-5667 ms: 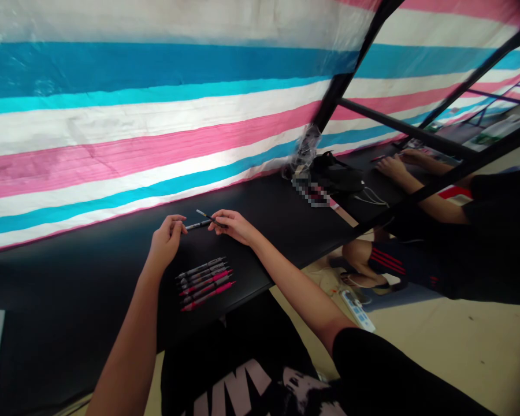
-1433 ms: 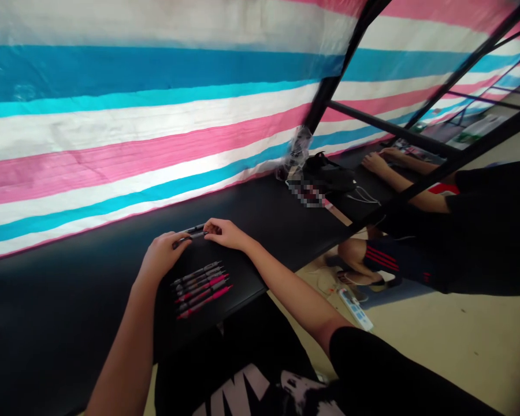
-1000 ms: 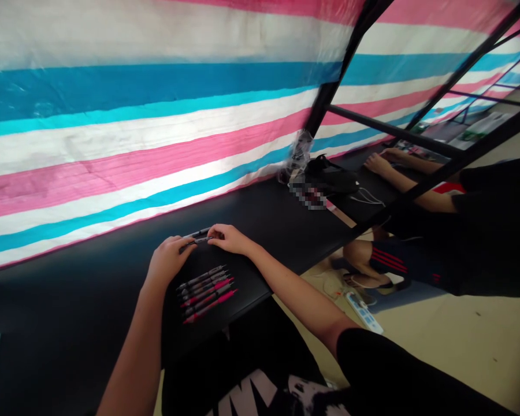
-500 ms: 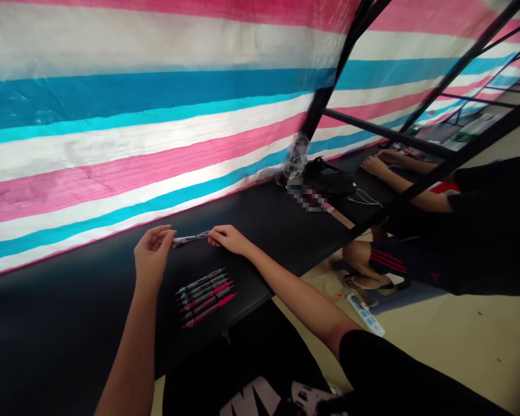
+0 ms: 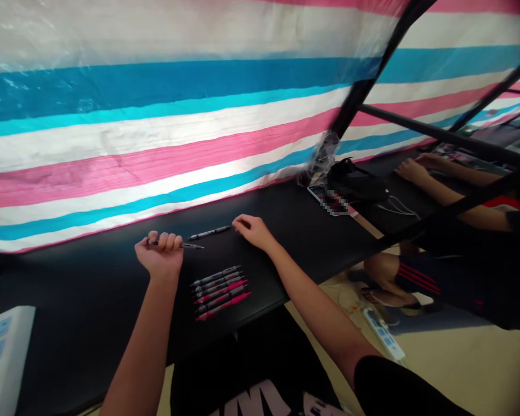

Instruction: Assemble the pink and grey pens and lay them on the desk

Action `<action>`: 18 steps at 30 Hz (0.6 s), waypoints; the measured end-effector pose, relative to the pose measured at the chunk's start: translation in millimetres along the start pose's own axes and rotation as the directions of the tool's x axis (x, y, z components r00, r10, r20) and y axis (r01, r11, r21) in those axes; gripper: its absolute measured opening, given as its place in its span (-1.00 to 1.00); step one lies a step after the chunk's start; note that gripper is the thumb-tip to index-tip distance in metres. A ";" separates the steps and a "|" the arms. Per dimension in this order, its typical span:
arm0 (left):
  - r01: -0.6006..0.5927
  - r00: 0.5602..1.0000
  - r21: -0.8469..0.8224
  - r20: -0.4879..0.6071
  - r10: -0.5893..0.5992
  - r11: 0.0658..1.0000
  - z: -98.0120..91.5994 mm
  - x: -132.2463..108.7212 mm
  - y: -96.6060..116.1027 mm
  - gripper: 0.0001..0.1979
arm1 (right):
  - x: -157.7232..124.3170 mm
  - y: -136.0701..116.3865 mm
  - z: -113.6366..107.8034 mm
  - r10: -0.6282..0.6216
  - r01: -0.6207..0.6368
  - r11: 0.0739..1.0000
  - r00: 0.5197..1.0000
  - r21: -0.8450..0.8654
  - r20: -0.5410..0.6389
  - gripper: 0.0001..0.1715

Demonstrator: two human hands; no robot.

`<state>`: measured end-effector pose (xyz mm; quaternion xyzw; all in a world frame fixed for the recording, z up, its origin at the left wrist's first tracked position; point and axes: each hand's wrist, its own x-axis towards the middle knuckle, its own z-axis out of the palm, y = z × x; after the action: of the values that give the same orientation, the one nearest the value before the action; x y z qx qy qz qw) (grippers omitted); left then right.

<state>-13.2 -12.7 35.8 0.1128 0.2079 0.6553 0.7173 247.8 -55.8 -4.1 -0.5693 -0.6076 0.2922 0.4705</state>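
My left hand [image 5: 161, 254] is closed in a fist around a grey pen [image 5: 193, 247], whose end sticks out to the right of the fist. Another grey pen [image 5: 210, 233] lies on the black table [image 5: 281, 225], just beyond the held one. At this second pen's right end rests my right hand [image 5: 253, 230], fingers loosely curled with a gap at the thumb; whether a fingertip touches the pen is unclear. Nearer to me, several grey and pink pens [image 5: 221, 293] lie side by side in a row.
A white power strip [image 5: 8, 352] is at the left edge. A phone [image 5: 316, 196], a black bag [image 5: 357, 179] and clear plastic wrap [image 5: 327, 153] are at the right, by a black frame post [image 5: 351, 110]. Beyond sits another person [image 5: 494, 260]. A striped tarp [image 5: 156, 138] hangs behind.
My hands have moved apart. The left has closed into a fist around one pen; the right has let go of another, now on the table. The view has swung left.
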 end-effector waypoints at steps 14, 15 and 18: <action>-0.116 0.992 -0.140 -0.069 0.107 0.983 -15.2 10.8 4.9 -0.72 | 4.1 18.4 -5.7 0.065 -0.066 0.973 0.998 -0.220 -0.011 -0.72; -0.128 0.991 -0.140 -0.067 0.120 0.982 -16.5 11.7 5.3 -0.70 | 4.2 19.0 -5.6 0.063 -0.062 0.972 0.998 -0.225 -0.005 -0.73; -0.142 0.988 -0.135 -0.079 0.132 0.981 -18.5 13.5 5.7 -0.69 | 4.2 22.2 -1.9 0.017 -0.019 0.967 1.000 -0.253 -0.007 -0.77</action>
<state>-25.8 -0.7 19.8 0.0533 0.1779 0.7196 0.6691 259.2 -48.0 -22.1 -0.6308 -0.6337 0.2153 0.3927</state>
